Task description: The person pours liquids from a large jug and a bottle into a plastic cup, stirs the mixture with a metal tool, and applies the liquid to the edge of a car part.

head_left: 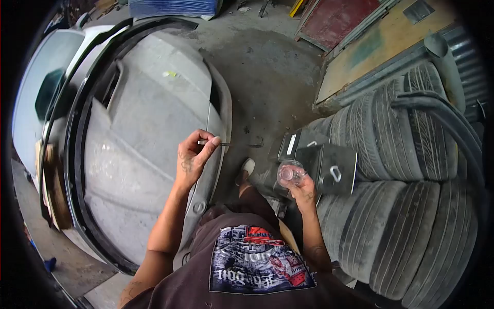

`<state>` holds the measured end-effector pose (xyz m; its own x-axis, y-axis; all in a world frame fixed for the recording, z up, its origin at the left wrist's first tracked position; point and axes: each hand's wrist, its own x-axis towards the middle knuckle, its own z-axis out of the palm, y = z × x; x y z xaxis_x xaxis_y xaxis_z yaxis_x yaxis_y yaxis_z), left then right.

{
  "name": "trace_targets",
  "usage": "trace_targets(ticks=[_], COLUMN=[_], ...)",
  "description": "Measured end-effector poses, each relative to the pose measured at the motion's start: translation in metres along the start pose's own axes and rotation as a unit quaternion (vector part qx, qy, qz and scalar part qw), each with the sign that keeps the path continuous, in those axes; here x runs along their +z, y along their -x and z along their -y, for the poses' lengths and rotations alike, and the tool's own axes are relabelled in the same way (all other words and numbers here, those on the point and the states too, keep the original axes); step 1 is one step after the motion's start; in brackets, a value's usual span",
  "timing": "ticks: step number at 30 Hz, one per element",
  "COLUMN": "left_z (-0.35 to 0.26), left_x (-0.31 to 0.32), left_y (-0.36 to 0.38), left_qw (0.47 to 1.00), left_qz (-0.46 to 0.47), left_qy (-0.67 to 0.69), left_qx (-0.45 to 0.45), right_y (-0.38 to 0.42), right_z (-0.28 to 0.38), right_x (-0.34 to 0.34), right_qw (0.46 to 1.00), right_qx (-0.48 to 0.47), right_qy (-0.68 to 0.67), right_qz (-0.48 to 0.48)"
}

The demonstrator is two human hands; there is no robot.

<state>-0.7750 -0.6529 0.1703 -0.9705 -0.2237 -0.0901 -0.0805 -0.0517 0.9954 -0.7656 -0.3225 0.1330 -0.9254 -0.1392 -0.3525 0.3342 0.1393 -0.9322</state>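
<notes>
Nearest, past the person's dark shirt [242, 257], both hands are occupied. The left hand [191, 157] pinches a thin, long tool [239, 144] between thumb and fingers; the right hand [303, 189] has its fingers wrapped round a clear plastic container [288, 174]. What the container holds, if anything, is too hard to make out.

On the left lies a pale grey car body [154, 118], dull and patchy, with a small yellow-green smear [170, 74] towards its far part. That smear is the one bright patch there — how much of the surface is finished, and how much is left, cannot be told. Tool and container are in hand, apart from each other.

The left arm reaches forward over the near edge of the body, wrist bent, the tool pointing right, out over the floor [257, 77]. The right forearm rises more steeply — its hand just beside a dark box [337, 167]. Farther right are stacked tyres [396, 129]; at the far end stands a red panel [334, 20].
</notes>
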Motion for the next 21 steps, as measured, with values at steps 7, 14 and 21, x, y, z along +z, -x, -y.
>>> trace_targets(ticks=[7, 14, 21], left_z=[-0.052, -0.074, -0.055], left_x=[0.082, 0.127, 0.148], left_y=[-0.147, -0.258, -0.414], left_qw=[0.997, 0.963, 0.968], left_qz=[0.057, 0.163, 0.164], left_qy=[-0.02, -0.172, -0.068], left_qx=[0.041, 0.127, 0.177], right_y=[-0.159, -0.284, -0.447], right_z=[0.05, 0.09, 0.144], right_x=[-0.033, -0.046, -0.042], right_qw=[0.997, 0.993, 0.989], right_qx=[-0.059, -0.044, -0.059], right_qy=[-0.044, -0.047, 0.007], right_qz=[0.023, 0.101, 0.136])
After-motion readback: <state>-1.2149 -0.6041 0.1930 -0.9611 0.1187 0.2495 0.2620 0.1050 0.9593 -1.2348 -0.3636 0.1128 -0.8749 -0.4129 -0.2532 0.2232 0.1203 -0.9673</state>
